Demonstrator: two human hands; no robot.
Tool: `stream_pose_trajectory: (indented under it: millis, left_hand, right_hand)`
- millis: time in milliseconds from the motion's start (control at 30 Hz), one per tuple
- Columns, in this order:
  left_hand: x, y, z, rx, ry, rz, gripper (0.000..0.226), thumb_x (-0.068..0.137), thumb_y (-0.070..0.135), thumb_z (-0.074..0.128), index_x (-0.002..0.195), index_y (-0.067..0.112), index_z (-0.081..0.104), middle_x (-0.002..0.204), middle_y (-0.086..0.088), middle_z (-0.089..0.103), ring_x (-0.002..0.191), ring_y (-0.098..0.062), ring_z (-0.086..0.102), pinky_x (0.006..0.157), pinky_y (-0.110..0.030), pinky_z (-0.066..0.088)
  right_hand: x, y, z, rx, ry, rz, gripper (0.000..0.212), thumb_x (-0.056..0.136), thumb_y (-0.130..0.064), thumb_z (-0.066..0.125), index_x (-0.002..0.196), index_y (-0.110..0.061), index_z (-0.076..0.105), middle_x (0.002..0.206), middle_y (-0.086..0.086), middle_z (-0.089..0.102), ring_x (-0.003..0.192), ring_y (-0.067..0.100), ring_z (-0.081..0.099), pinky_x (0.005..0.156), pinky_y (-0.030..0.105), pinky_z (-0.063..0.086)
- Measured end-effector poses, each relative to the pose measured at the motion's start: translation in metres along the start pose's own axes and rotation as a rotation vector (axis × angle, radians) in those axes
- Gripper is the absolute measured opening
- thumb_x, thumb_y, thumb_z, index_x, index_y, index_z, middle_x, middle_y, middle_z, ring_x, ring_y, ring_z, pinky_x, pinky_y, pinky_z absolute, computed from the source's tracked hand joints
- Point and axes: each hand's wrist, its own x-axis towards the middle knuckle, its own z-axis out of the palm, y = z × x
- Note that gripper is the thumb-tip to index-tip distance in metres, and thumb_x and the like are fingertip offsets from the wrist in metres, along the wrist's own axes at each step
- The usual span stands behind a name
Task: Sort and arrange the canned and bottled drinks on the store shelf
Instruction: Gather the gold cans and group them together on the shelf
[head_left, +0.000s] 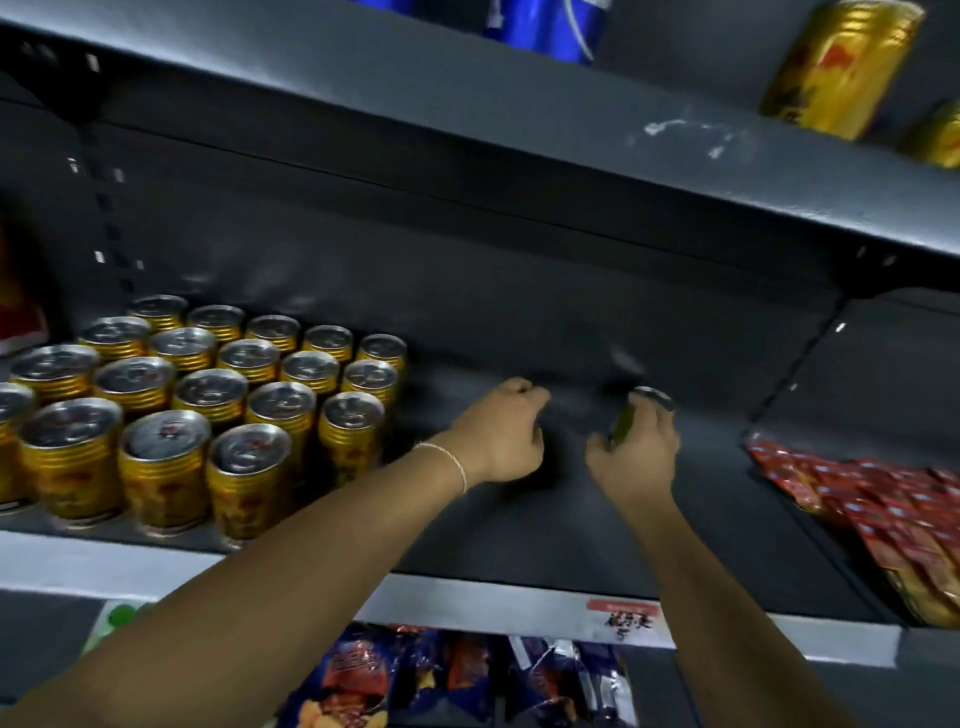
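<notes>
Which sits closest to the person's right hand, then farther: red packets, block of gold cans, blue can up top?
1. Red packets, right of the right hand.
2. Block of gold cans, far left.
3. Blue can, upper shelf, above.

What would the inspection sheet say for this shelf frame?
Surface: dark shelf with a pale front edge.
Job's things: cans stand in rows at left; one can is in the right hand.
Clutter: red packets lie at right.
Hands: left hand has curled fingers, nothing seen in it; right hand grips the can.
Cables: nothing seen.
Surroundings: blue can and gold can on the shelf above; snack bags below.
</notes>
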Motion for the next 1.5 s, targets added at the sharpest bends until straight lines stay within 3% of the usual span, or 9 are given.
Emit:
stream_pose_trajectory:
  millis: [333,533,667,767,867,1033,1233,1367,1500]
  left_hand:
    - [0.02,0.024,0.055,-0.115,-0.083,-0.138,0.056,0.094,0.023,0.051,0.147,0.015,0.037,0.15,-0.005,0.039,0.136,-0.022,0.039,0.111,-0.026,0.032]
    - [0.018,0.02,0.056,-0.102,-0.072,-0.185,0.058,0.094,0.025,0.055,0.147,0.012,0.037,0.15,-0.007,0.041,0.137,-0.022,0.038,0.108,-0.021,0.028]
    - [0.014,0.021,0.051,-0.128,-0.09,-0.19,0.046,0.082,0.039,0.073,0.119,0.019,0.055,0.12,-0.003,0.059,0.115,-0.021,0.053,0.087,-0.019,0.038]
    - [0.001,0.022,0.04,-0.141,0.008,-0.182,0.048,0.068,0.045,0.082,0.101,0.027,0.053,0.093,0.013,0.055,0.088,-0.009,0.055,0.068,-0.011,0.038]
    - [-0.016,0.017,0.019,-0.194,0.083,-0.185,0.037,0.069,0.041,0.081,0.093,0.035,0.053,0.086,0.016,0.058,0.088,-0.009,0.062,0.065,-0.006,0.038]
    - [-0.045,0.004,-0.018,-0.331,0.032,-0.201,0.041,0.069,0.03,0.083,0.102,0.029,0.06,0.1,0.007,0.069,0.093,-0.011,0.065,0.083,-0.025,0.053]
    - [-0.079,-0.021,-0.063,-0.347,-0.062,-0.16,0.027,0.07,0.019,0.073,0.086,0.034,0.056,0.086,0.014,0.064,0.081,-0.001,0.061,0.061,-0.012,0.044]
    - [-0.099,-0.048,-0.1,-0.485,0.06,-0.121,0.074,0.073,-0.004,0.057,0.144,0.013,0.041,0.135,-0.006,0.054,0.124,-0.017,0.053,0.104,-0.027,0.043]
    - [-0.121,-0.084,-0.131,-0.225,0.181,-0.13,0.059,0.084,0.003,0.06,0.141,0.013,0.047,0.136,-0.008,0.056,0.126,-0.023,0.053,0.105,-0.028,0.042]
  right_hand:
    - [0.065,0.073,0.002,0.259,-0.115,0.277,0.084,0.076,-0.025,0.082,0.145,-0.014,0.034,0.126,0.005,0.057,0.118,0.029,0.056,0.086,0.028,0.038]
    - [0.052,0.056,0.005,0.326,-0.122,0.235,0.066,0.057,-0.043,0.09,0.114,-0.025,0.061,0.109,-0.004,0.065,0.102,0.017,0.064,0.088,0.034,0.053]
    - [0.03,0.019,-0.002,0.479,-0.209,0.257,0.054,0.044,-0.065,0.087,0.078,-0.026,0.07,0.078,-0.011,0.073,0.077,0.006,0.07,0.074,0.032,0.059]
    - [0.019,-0.013,-0.008,0.552,-0.231,0.252,0.063,0.043,-0.072,0.084,0.076,-0.02,0.073,0.074,-0.009,0.074,0.072,0.005,0.072,0.068,0.03,0.058]
    - [0.009,-0.04,-0.017,0.623,-0.27,0.246,0.07,0.044,-0.075,0.082,0.084,-0.019,0.068,0.078,-0.006,0.075,0.075,0.007,0.073,0.066,0.027,0.056]
    - [-0.016,-0.078,-0.022,0.703,-0.427,0.225,0.065,0.057,-0.051,0.092,0.103,-0.019,0.059,0.098,0.0,0.074,0.082,0.009,0.073,0.064,0.023,0.055]
    - [-0.06,-0.121,-0.018,0.914,-0.446,0.257,0.075,0.049,-0.033,0.091,0.111,-0.015,0.054,0.1,0.006,0.074,0.084,0.017,0.075,0.061,0.026,0.057]
    - [-0.097,-0.139,0.0,1.008,-0.395,0.247,0.057,0.062,-0.009,0.089,0.107,-0.013,0.055,0.089,0.001,0.076,0.08,0.012,0.074,0.061,0.023,0.057]
    - [-0.135,-0.148,0.025,0.975,-0.409,0.208,0.059,0.064,0.002,0.088,0.11,-0.016,0.054,0.093,-0.006,0.076,0.085,0.009,0.073,0.065,0.021,0.057]
